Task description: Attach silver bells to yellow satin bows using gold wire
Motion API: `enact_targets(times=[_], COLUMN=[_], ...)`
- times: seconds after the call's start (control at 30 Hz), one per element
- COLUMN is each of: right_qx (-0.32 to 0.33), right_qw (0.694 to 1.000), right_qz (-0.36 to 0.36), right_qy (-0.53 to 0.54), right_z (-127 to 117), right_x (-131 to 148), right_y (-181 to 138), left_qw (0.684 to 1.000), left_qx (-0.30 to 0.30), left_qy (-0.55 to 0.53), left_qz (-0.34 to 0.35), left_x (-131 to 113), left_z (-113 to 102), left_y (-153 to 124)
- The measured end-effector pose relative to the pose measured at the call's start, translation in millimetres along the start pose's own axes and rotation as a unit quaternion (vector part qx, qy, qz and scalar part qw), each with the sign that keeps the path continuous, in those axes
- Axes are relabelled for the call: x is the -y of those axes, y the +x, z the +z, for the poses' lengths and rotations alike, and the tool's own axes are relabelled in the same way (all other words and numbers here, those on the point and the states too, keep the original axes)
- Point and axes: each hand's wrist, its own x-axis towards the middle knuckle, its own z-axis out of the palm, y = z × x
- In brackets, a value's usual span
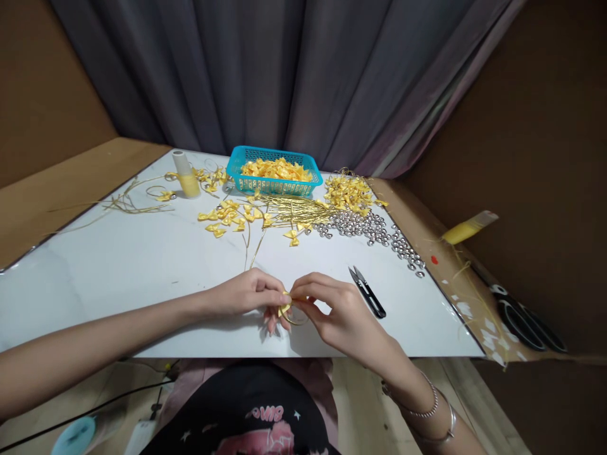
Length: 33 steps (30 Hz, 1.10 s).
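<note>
Near the front edge of the white table (199,253), both my hands meet over a small yellow ribbon bow (284,308). My left hand (258,297) pinches the bow between thumb and fingers. A loop of gold cord (298,322) hangs from it. My right hand (332,303) is closed at the bow's right side, thumb and index fingertips together; whether they grip the ribbon or the cord is too small to tell. Black thread snips (367,294) lie just right of my right hand. Gold cord pieces (257,249) lie beyond my left hand.
A blue basket (272,189) of yellow bows stands at the back. In front lie loose bows (227,215), gold cords (298,210), a bow pile (348,191) and silver bells or beads (360,226). A thread spool (186,174) stands left; scissors (526,319) lie right.
</note>
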Motion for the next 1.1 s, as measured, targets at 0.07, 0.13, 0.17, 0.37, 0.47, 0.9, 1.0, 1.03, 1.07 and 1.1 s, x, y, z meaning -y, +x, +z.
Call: enact_targets(times=[0.07, 0.13, 0.17, 0.37, 0.47, 0.9, 1.0, 1.03, 1.07, 1.1], right_qx=[0.0, 0.002, 0.004, 0.01, 0.005, 0.021, 0.015, 0.015, 0.015, 0.015], right_qw=[1.0, 1.0, 1.0, 1.0, 1.0, 0.958, 0.952, 0.95, 0.948, 0.947], right_qz=[0.001, 0.0, 0.0, 0.008, 0.012, 0.232, 0.238, 0.24, 0.241, 0.242], right_qy=[0.0, -0.004, -0.005, -0.004, 0.012, 0.165, 0.191, 0.199, 0.206, 0.212], right_z=[0, 0, 0, 0, 0, -7, -5, -5, -4, -4], right_x=[0, 0, 0, 0, -1, -10, -14, -14, -15, -15], right_y=[0, 0, -1, -1, -2, 2, 4, 4, 5, 5], left_qw=[1.0, 1.0, 1.0, 1.0, 1.0, 1.0, 1.0, 1.0, 1.0, 1.0], left_qx=[-0.002, -0.003, -0.002, -0.002, -0.003, 0.0, -0.002, -0.002, -0.002, -0.003], left_qy=[0.013, 0.017, 0.015, 0.006, 0.012, 0.0, 0.007, 0.008, 0.009, 0.009], left_qz=[0.001, 0.0, -0.001, -0.004, -0.003, -0.008, -0.006, -0.007, -0.008, -0.009], left_x=[0, 1, 1, 1, 0, 1, 1, 1, 1, 1], left_z=[0, -1, -1, 0, 0, 1, 1, 1, 1, 1], left_y=[0, 1, 1, 1, 1, -1, -1, -1, 0, 0])
